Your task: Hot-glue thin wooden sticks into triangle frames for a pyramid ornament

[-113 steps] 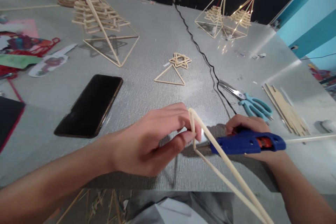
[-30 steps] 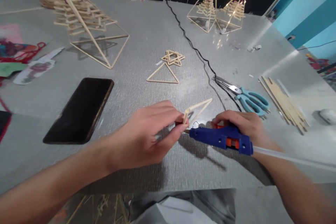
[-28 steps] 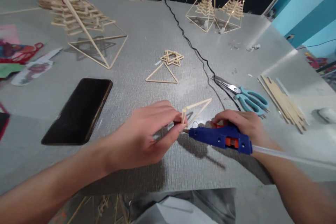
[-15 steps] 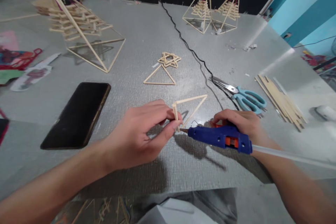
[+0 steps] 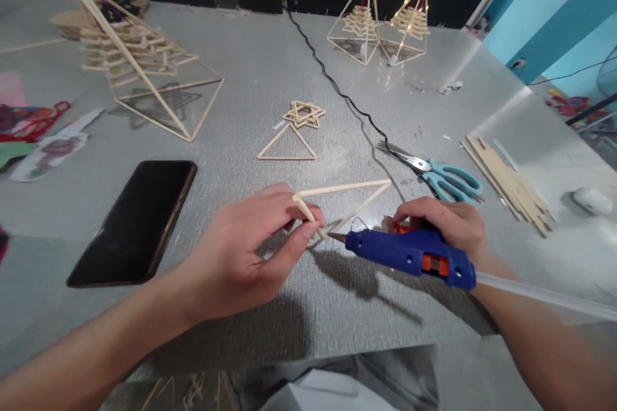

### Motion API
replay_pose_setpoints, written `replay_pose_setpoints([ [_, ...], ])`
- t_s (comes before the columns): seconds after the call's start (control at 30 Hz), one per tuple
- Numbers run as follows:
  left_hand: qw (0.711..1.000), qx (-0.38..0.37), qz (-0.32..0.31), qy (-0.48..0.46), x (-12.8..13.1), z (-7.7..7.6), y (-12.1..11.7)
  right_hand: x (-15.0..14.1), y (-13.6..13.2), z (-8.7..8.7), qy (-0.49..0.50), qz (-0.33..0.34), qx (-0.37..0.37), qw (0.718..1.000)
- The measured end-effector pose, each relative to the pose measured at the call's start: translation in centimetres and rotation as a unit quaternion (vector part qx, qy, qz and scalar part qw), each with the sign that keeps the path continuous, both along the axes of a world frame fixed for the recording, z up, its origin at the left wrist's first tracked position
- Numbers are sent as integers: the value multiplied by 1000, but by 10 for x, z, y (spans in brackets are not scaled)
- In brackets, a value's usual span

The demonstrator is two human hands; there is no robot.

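In the head view, pinching a wooden triangle [image 5: 344, 189] between thumb and forefinger of the left hand [image 5: 255, 241], at the centre of the frame over the grey surface [image 5: 236, 122]. Narrowing that grip onto the side nearest the palm, sending the other two sides off rightward. Aiming the long axis almost level across the frame, tipping slightly up to the right.

Wrapping the right hand [image 5: 448, 225] around a blue glue gun [image 5: 402, 257], right of centre, and pointing its nozzle [image 5: 337, 237] leftward at the lower corner, just beside the left fingertips; not showing clearly whether touching. Having the left hand nearer, touching the wood directly, while meeting the corner from the right only by nozzle.

Showing scissors [image 5: 453, 182] just above the right hand, flat sticks [image 5: 511, 183] farther right, and a phone [image 5: 137, 221] at left.
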State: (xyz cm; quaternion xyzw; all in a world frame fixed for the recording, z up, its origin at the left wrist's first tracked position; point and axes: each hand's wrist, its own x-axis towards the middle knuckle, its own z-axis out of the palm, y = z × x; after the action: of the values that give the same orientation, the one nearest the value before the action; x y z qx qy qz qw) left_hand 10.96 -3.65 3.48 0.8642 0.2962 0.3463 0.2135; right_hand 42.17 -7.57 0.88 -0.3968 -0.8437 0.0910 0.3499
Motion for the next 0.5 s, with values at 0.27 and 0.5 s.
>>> replay_pose_setpoints([
  [0.27, 1000, -15, 16, 16, 1, 0, 0, -6, -2, -1, -42, -14, 31, 999],
  [0.5, 996, -69, 52, -16, 2, 4, 1, -4, -4, -2, -44, -22, 33, 998],
])
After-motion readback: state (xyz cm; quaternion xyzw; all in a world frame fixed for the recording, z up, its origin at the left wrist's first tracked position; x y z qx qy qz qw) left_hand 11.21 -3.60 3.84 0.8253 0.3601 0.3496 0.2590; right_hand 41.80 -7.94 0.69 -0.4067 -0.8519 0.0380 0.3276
